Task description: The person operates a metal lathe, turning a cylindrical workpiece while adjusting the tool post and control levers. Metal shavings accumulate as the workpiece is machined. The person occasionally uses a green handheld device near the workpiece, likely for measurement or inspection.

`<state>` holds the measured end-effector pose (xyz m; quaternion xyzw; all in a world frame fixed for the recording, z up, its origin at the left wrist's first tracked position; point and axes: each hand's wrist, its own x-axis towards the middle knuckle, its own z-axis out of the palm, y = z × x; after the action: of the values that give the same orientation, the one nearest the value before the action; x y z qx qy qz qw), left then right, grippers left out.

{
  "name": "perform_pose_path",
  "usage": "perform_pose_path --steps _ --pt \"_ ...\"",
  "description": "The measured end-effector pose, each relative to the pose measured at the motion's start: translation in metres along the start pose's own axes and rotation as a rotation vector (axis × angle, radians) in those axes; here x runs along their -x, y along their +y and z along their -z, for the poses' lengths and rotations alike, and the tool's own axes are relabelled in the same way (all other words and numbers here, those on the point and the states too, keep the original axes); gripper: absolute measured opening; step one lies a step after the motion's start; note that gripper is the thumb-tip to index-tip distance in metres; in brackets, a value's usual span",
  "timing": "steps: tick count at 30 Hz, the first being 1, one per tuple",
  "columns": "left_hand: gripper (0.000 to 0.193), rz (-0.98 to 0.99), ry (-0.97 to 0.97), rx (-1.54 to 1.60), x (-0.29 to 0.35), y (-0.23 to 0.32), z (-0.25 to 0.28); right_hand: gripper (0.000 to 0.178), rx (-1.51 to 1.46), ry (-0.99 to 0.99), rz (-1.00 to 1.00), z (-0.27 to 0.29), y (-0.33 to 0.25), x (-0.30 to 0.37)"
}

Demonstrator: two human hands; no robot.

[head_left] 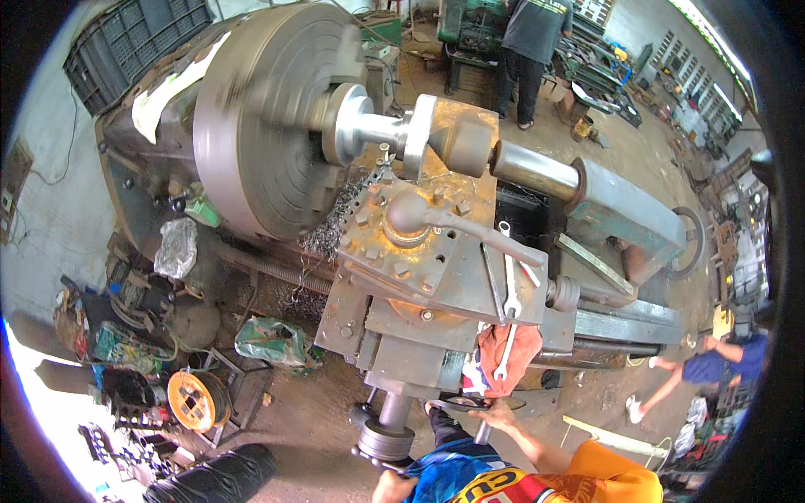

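Note:
At the lower edge my left hand (394, 486) is curled at the ball-ended crank handle (384, 444) below the cross slide; part of its grip is hidden. My right hand (501, 416) has its fingers closed on the rim of a dark handwheel (457, 404). Above them stands a lathe tool post (402, 243) with a long clamping lever (478, 230). A large chuck (260, 126), blurred by motion, carries a shiny stepped metal workpiece (377, 127). The workpiece's right end meets the tailstock quill (537, 170).
Two spanners (509, 285) lie on the carriage, one over a red rag (521, 348). Metal chips (335, 222) pile beneath the chuck. A yellow spool (197, 401) stands on the floor at left. One person (532, 59) stands at the back, another (725, 360) is at far right.

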<state>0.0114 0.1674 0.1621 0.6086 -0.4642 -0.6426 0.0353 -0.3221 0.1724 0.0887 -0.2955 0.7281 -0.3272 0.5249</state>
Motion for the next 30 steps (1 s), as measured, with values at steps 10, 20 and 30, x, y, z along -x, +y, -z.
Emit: perform_pose_path --steps 10,20,30 --pt "0.036 0.022 0.249 -0.409 -0.079 -0.089 0.004 0.091 0.642 0.096 -0.316 -0.021 -0.006 -0.008" --pt "0.036 0.213 0.358 -0.392 -0.021 -0.009 0.083 0.102 0.563 0.065 -0.280 -0.018 -0.008 -0.005" --pt "0.040 0.176 0.285 -0.425 0.015 0.018 0.047 0.078 0.317 0.105 -0.031 -0.001 -0.001 0.006"
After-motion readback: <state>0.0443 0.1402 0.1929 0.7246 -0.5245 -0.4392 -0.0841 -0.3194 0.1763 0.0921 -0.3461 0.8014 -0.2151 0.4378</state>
